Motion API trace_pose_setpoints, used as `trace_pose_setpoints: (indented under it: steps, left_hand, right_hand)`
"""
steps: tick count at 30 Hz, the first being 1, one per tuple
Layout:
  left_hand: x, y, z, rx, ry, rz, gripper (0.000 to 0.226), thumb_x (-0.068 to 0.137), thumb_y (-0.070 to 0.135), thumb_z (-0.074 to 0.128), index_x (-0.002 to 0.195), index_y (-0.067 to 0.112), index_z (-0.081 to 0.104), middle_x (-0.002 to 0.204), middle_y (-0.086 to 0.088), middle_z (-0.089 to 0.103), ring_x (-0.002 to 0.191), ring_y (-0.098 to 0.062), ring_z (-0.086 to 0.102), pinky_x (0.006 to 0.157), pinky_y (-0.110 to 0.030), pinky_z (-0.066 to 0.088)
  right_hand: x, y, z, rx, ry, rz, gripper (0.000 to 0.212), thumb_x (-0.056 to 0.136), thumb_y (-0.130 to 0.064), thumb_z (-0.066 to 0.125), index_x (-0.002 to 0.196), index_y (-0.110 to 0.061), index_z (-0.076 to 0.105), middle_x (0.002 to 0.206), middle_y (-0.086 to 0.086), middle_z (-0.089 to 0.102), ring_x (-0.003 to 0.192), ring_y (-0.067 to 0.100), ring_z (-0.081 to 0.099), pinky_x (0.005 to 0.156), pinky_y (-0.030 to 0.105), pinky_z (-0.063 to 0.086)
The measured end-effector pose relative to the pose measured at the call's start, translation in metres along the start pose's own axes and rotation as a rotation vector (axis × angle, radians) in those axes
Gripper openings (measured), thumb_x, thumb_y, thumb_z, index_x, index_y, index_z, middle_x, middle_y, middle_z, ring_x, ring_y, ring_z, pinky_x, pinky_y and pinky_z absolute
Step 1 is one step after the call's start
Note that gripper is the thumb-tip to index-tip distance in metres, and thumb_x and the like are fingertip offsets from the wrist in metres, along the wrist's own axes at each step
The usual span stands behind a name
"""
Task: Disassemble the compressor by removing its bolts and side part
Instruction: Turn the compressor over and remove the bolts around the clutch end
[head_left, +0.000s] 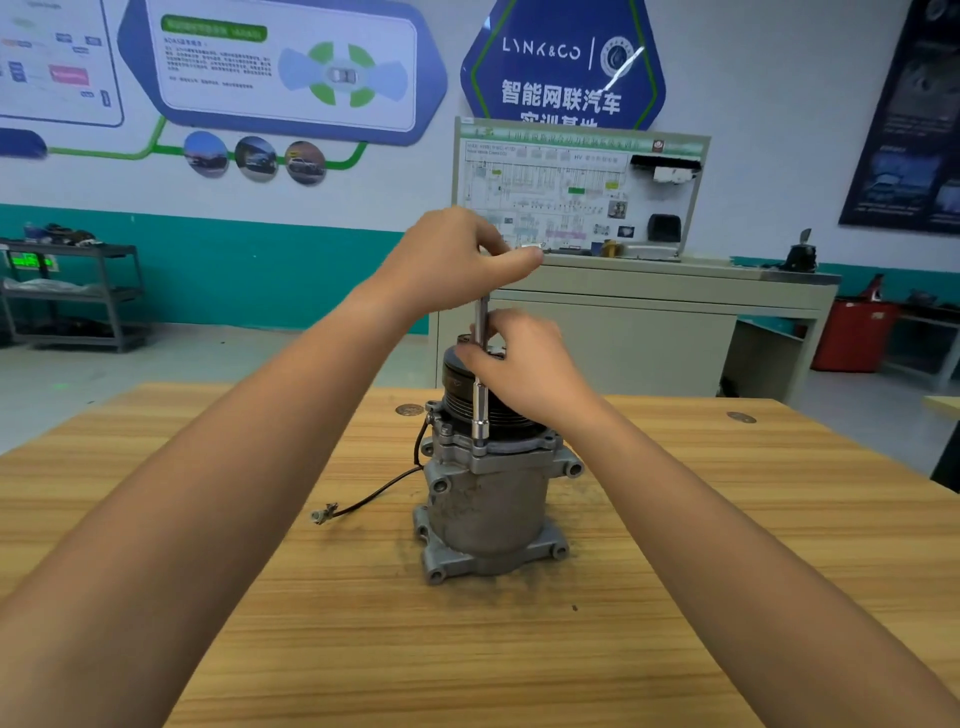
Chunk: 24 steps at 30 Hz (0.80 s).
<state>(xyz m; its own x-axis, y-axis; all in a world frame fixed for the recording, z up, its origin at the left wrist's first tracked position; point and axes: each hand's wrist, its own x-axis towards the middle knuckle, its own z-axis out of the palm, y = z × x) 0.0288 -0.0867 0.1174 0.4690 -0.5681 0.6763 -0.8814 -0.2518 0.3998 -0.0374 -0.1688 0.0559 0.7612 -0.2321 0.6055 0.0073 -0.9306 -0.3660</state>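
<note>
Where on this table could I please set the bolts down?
Bare table lies in front of the compressor toward the near edge, and to its right. Left is crossed by the black cable; the top is crowded around the socket driver.

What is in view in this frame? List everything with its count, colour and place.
compressor: one, grey with a black pulley, upright mid-table
socket wrench: one, silver, vertical, socket end on the compressor's upper flange
wire: one, black, trailing left from the compressor onto the table
table: one, light wood, foreground
wiring board: one, white, standing on the cabinet
cabinet: one, beige, behind the table
shelf rack: one, grey, far left by the wall
container: one, red, on the floor at right
left hand: one, grips the wrench's top
right hand: one, pinches the wrench's shaft by the pulley
</note>
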Motion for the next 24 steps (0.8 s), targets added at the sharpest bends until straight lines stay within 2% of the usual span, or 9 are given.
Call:
trace_pose_setpoints:
  steps: [2, 4, 5, 9, 11, 14, 18, 21, 24]
  left_hand:
    - [0.007, -0.001, 0.005, 0.082, -0.015, -0.025, 0.022, 0.086, 0.04, 0.056, 0.082, 0.02, 0.065, 0.065, 0.012, 0.058, 0.061, 0.001, 0.05, 0.052, -0.017, 0.036]
    - [0.01, -0.001, 0.009, -0.043, -0.07, -0.074, 0.015, 0.085, 0.029, 0.054, 0.09, 0.02, 0.065, 0.082, 0.007, 0.064, 0.072, -0.001, 0.054, 0.059, -0.019, 0.041]
    - [0.01, 0.0, 0.01, -0.14, -0.091, -0.114, 0.015, 0.084, 0.025, 0.054, 0.092, 0.019, 0.066, 0.084, 0.008, 0.064, 0.074, -0.003, 0.057, 0.061, -0.019, 0.042]
    - [0.011, 0.008, 0.011, -0.44, -0.195, -0.311, 0.017, 0.088, 0.013, 0.05, 0.09, 0.018, 0.066, 0.069, 0.01, 0.07, 0.067, -0.005, 0.067, 0.067, -0.029, 0.043]
    - [0.014, 0.013, 0.011, -0.579, -0.22, -0.374, 0.02, 0.089, 0.003, 0.047, 0.09, 0.015, 0.063, 0.067, 0.006, 0.071, 0.065, -0.008, 0.069, 0.06, -0.025, 0.045]
    - [0.015, 0.018, 0.012, -0.747, -0.193, -0.471, 0.022, 0.09, -0.004, 0.045, 0.09, 0.01, 0.061, 0.063, 0.002, 0.071, 0.059, -0.008, 0.068, 0.05, -0.02, 0.051]
    - [0.011, 0.014, 0.007, -1.207, -0.13, -0.713, 0.026, 0.096, -0.001, 0.037, 0.085, 0.013, 0.056, 0.052, 0.003, 0.063, 0.046, -0.006, 0.062, 0.054, -0.024, 0.054]
    - [0.0, 0.013, 0.0, -1.369, -0.074, -0.71, 0.025, 0.097, 0.004, 0.036, 0.085, 0.013, 0.056, 0.056, 0.002, 0.063, 0.05, -0.008, 0.062, 0.061, -0.026, 0.049]
    - [-0.015, 0.016, -0.001, -1.192, -0.094, -0.562, 0.02, 0.095, 0.009, 0.04, 0.096, 0.011, 0.06, 0.082, -0.002, 0.069, 0.076, -0.011, 0.066, 0.066, -0.027, 0.053]
  right_hand:
    - [-0.001, 0.001, 0.003, 0.0, 0.009, -0.023, 0.021, 0.092, -0.026, 0.051, 0.091, -0.007, 0.059, 0.095, 0.006, 0.063, 0.091, 0.024, 0.052, 0.106, 0.049, 0.024]
    - [0.0, 0.002, 0.003, -0.005, 0.015, -0.033, 0.021, 0.09, -0.024, 0.052, 0.091, -0.005, 0.061, 0.094, 0.007, 0.063, 0.088, 0.023, 0.05, 0.107, 0.048, 0.022]
    - [0.0, 0.003, 0.003, -0.004, 0.023, -0.037, 0.02, 0.089, -0.024, 0.053, 0.089, -0.006, 0.062, 0.093, 0.007, 0.063, 0.085, 0.021, 0.049, 0.107, 0.048, 0.021]
    - [0.0, 0.002, -0.001, -0.01, 0.026, -0.033, 0.015, 0.087, -0.024, 0.055, 0.081, -0.01, 0.058, 0.091, 0.004, 0.063, 0.082, 0.019, 0.046, 0.108, 0.049, 0.019]
    - [-0.001, 0.001, -0.002, 0.0, 0.031, -0.027, 0.014, 0.086, -0.024, 0.056, 0.082, -0.011, 0.059, 0.093, 0.002, 0.064, 0.088, 0.021, 0.05, 0.107, 0.049, 0.02]
    - [-0.003, 0.002, -0.003, 0.021, 0.033, -0.017, 0.017, 0.086, -0.024, 0.056, 0.084, -0.009, 0.063, 0.093, 0.002, 0.064, 0.091, 0.022, 0.052, 0.101, 0.049, 0.029]
    - [-0.005, 0.003, -0.004, 0.079, 0.038, 0.014, 0.023, 0.082, -0.034, 0.063, 0.08, -0.011, 0.066, 0.085, 0.003, 0.066, 0.088, 0.023, 0.056, 0.09, 0.044, 0.039]
    - [-0.004, 0.008, -0.008, 0.155, 0.063, 0.072, 0.019, 0.077, -0.039, 0.069, 0.072, -0.021, 0.065, 0.085, 0.0, 0.068, 0.09, 0.02, 0.058, 0.088, 0.041, 0.042]
    - [-0.005, 0.011, -0.01, 0.225, 0.08, 0.127, 0.011, 0.079, -0.036, 0.068, 0.082, -0.025, 0.068, 0.095, -0.001, 0.069, 0.096, 0.018, 0.059, 0.086, 0.04, 0.045]
